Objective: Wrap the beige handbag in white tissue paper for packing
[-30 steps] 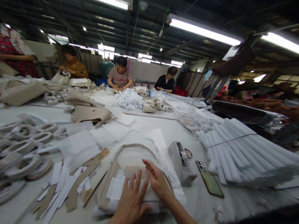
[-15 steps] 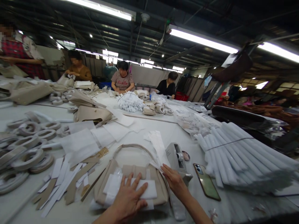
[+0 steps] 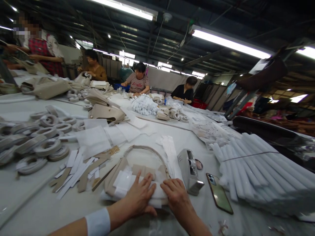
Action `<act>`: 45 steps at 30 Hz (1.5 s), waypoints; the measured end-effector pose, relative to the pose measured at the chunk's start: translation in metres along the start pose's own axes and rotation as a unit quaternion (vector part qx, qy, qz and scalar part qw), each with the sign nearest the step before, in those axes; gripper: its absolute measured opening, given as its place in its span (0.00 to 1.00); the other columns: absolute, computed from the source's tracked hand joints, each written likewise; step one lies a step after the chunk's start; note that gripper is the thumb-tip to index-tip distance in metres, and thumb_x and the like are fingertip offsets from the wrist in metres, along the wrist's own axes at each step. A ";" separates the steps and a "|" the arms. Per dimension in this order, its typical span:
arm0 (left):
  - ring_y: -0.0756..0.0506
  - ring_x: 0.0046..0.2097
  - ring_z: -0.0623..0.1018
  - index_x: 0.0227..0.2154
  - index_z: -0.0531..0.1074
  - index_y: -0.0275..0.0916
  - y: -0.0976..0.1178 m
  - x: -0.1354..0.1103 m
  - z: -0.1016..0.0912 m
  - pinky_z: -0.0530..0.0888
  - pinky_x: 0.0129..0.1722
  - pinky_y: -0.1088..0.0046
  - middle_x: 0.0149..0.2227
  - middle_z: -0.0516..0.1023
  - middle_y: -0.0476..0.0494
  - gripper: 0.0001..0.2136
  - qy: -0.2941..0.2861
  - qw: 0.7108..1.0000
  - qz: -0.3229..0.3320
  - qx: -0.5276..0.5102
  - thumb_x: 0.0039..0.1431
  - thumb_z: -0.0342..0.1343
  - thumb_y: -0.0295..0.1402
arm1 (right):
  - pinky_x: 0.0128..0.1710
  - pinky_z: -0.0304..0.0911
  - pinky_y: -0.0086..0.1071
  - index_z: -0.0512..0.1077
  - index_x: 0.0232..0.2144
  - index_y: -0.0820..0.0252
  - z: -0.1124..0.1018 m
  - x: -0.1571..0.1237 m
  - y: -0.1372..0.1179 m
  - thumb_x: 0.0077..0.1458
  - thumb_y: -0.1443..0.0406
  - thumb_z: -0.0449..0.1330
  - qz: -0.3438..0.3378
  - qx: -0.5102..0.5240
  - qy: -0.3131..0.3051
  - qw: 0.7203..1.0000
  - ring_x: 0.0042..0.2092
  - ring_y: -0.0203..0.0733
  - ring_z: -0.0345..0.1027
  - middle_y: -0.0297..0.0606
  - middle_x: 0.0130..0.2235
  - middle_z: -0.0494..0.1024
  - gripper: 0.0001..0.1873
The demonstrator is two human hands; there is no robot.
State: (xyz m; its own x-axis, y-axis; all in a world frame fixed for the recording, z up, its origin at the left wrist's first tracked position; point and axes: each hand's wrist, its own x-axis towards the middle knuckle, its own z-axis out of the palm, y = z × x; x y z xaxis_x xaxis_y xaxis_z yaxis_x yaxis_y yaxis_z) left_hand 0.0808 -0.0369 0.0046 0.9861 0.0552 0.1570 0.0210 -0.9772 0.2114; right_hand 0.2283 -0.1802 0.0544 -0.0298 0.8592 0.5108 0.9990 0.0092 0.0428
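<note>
A beige handbag (image 3: 112, 183) lies flat on the table in front of me, its curved handle (image 3: 145, 148) pointing away. White packing sheets (image 3: 122, 180) cover part of its front. My left hand (image 3: 141, 193) rests on them with its fingers stretched out and the thumb apart. At the bag's right side my right hand (image 3: 176, 195) has its fingers bent close together on a thin white wrapping sheet (image 3: 159, 194) that lies over the bag's edge. The hands hide the bag's lower right part.
Right of the bag stand a grey tape dispenser (image 3: 188, 170) and a phone (image 3: 219, 193). Beyond them lies a tied bundle of white foam tubes (image 3: 256, 164). Paper strips (image 3: 76, 170) and rolled beige straps (image 3: 48, 147) lie left. Several people work across the table.
My right hand has moved left onto the bag's right side, and the thin white sheet now covers that edge. My left hand has shifted slightly right. The view has turned a little left.
</note>
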 end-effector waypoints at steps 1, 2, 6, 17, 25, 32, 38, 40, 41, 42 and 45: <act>0.31 0.65 0.52 0.62 0.54 0.36 0.000 0.001 0.002 0.47 0.60 0.38 0.63 0.55 0.25 0.43 -0.007 1.000 -0.007 0.000 0.52 0.42 0.65 | 0.40 0.57 0.38 0.72 0.36 0.57 0.007 -0.007 -0.003 0.56 0.74 0.50 -0.012 -0.012 0.011 1.000 0.35 0.43 0.64 0.38 0.33 0.74 0.13; 0.32 0.65 0.53 0.62 0.54 0.37 0.001 0.001 0.005 0.50 0.59 0.39 0.63 0.55 0.26 0.41 -0.013 1.000 -0.016 0.001 0.54 0.42 0.63 | 0.38 0.56 0.38 0.71 0.35 0.57 0.013 -0.014 -0.005 0.57 0.73 0.49 -0.020 -0.025 0.023 0.999 0.33 0.42 0.62 0.37 0.31 0.72 0.12; 0.33 0.65 0.54 0.62 0.55 0.38 0.002 0.002 0.016 0.52 0.60 0.43 0.64 0.54 0.27 0.34 -0.011 0.999 -0.035 0.026 0.60 0.45 0.56 | 0.34 0.54 0.36 0.71 0.30 0.58 0.030 -0.034 -0.015 0.60 0.72 0.48 -0.017 -0.087 0.040 0.995 0.29 0.41 0.58 0.36 0.27 0.67 0.13; 0.32 0.65 0.54 0.61 0.55 0.37 0.009 0.003 0.013 0.57 0.57 0.39 0.67 0.45 0.30 0.34 -0.002 0.998 -0.060 0.016 0.58 0.52 0.52 | 0.35 0.65 0.36 0.68 0.48 0.64 0.017 -0.044 -0.037 0.61 0.76 0.44 0.033 0.016 0.052 0.998 0.33 0.43 0.65 0.41 0.31 0.73 0.19; 0.36 0.67 0.49 0.59 0.58 0.35 0.004 0.008 0.006 0.50 0.61 0.44 0.65 0.54 0.34 0.28 -0.002 0.997 0.055 0.047 0.64 0.43 0.50 | 0.34 0.63 0.35 0.73 0.38 0.60 0.021 -0.049 -0.055 0.61 0.72 0.50 0.062 0.010 0.036 0.997 0.32 0.42 0.65 0.39 0.29 0.73 0.12; 0.36 0.62 0.61 0.58 0.59 0.29 0.008 0.006 0.010 0.55 0.61 0.56 0.61 0.61 0.27 0.28 -0.022 0.996 0.062 0.057 0.63 0.49 0.46 | 0.40 0.65 0.37 0.70 0.47 0.60 -0.017 -0.046 -0.043 0.64 0.63 0.50 0.071 0.136 -0.038 0.987 0.37 0.43 0.70 0.41 0.35 0.78 0.14; 0.35 0.64 0.58 0.61 0.55 0.29 0.009 0.000 0.020 0.52 0.62 0.54 0.62 0.58 0.27 0.27 -0.009 0.995 0.069 0.074 0.65 0.47 0.41 | 0.55 0.57 0.48 0.65 0.55 0.60 -0.004 -0.026 -0.015 0.65 0.65 0.46 0.086 0.066 -0.088 0.990 0.56 0.48 0.63 0.45 0.52 0.73 0.19; 0.35 0.64 0.57 0.61 0.54 0.29 0.008 -0.002 0.025 0.52 0.62 0.52 0.62 0.57 0.26 0.28 0.000 0.994 0.081 0.078 0.65 0.47 0.42 | 0.57 0.54 0.51 0.65 0.56 0.60 0.016 -0.033 -0.014 0.64 0.65 0.47 0.068 0.052 -0.096 0.992 0.57 0.49 0.63 0.45 0.53 0.72 0.20; 0.34 0.64 0.57 0.61 0.53 0.28 0.006 -0.003 0.026 0.52 0.62 0.51 0.62 0.57 0.25 0.29 0.006 0.993 0.089 0.078 0.65 0.46 0.44 | 0.58 0.52 0.52 0.64 0.56 0.60 0.026 -0.039 -0.014 0.64 0.65 0.47 0.061 0.045 -0.090 0.993 0.57 0.49 0.62 0.45 0.54 0.72 0.20; 0.34 0.64 0.56 0.61 0.53 0.27 0.004 -0.003 0.027 0.52 0.63 0.51 0.62 0.57 0.24 0.30 0.011 0.992 0.099 0.074 0.64 0.46 0.46 | 0.59 0.51 0.53 0.63 0.57 0.61 0.034 -0.045 -0.014 0.63 0.65 0.48 0.054 0.037 -0.080 0.995 0.57 0.49 0.62 0.46 0.54 0.72 0.21; 0.35 0.64 0.57 0.60 0.56 0.28 -0.001 -0.002 0.023 0.54 0.63 0.54 0.62 0.59 0.26 0.31 0.020 0.993 0.110 0.027 0.64 0.45 0.49 | 0.61 0.48 0.53 0.58 0.60 0.62 0.049 -0.061 -0.012 0.64 0.65 0.48 0.039 0.023 -0.059 0.997 0.59 0.49 0.59 0.47 0.56 0.70 0.23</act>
State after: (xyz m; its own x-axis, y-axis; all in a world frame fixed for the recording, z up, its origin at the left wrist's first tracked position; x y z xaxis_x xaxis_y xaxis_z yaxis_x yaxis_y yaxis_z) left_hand 0.0826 -0.0406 -0.0182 0.9605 -0.1531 0.2323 -0.1837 -0.9761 0.1164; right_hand 0.2200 -0.2077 -0.0198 0.0495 0.9125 0.4061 0.9987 -0.0390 -0.0341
